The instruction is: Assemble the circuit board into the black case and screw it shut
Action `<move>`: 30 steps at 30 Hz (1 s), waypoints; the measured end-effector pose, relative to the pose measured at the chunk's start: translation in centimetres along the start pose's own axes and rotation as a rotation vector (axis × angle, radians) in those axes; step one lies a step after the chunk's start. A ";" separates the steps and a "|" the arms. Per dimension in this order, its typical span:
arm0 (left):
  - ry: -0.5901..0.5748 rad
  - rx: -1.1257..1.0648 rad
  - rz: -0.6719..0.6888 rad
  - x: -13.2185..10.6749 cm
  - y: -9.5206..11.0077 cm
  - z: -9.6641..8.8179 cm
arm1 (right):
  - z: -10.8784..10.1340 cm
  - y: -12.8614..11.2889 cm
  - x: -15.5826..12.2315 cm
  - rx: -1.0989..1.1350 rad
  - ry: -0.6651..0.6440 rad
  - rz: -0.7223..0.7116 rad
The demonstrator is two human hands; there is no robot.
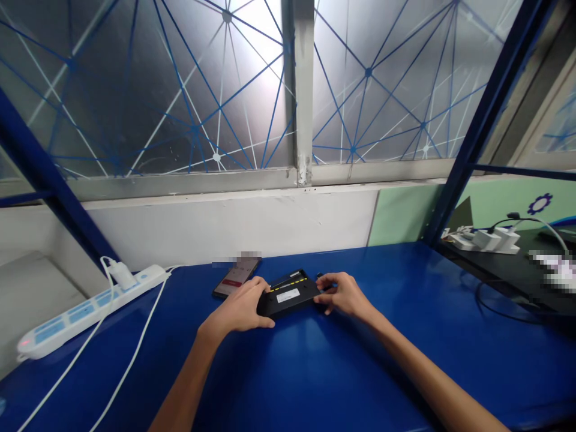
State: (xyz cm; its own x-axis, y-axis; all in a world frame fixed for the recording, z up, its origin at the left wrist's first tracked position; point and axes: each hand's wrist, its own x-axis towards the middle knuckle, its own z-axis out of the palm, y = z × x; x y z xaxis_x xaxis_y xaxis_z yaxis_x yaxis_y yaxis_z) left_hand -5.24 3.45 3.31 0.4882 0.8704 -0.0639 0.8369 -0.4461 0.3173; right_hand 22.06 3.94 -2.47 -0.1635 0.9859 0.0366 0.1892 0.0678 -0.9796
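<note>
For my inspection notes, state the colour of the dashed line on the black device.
Yellow: the dashed line on the black device, seen best in the head view.

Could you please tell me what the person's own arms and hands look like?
Both the left hand and right hand are bare, without gloves. No sleeve covers the left forearm or right forearm where visible, and neither wrist shows a watch or bracelet.

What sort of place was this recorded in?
Probably an indoor workstation, perhaps in a workshop or office: a blue table below patterned windows, with a power strip at its left.
</note>
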 end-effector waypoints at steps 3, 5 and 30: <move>-0.008 -0.008 0.010 0.0 -0.3 0.1 | -0.1 -0.3 -0.1 -0.006 -0.039 0.042; -0.018 -0.016 0.006 0.0 -0.7 0.1 | -0.2 -0.5 -0.3 -0.043 -0.087 0.067; -0.061 -0.045 -0.028 -0.3 -1.0 -0.4 | 0.1 -3.2 -1.8 -0.022 -0.154 0.200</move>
State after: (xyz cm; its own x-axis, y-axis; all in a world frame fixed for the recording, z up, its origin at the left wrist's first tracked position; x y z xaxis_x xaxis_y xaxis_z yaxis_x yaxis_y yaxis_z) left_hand -6.34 3.70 3.40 0.4802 0.8674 -0.1306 0.8391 -0.4109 0.3565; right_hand 21.61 1.96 0.57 -0.2656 0.9452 -0.1899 0.2534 -0.1216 -0.9597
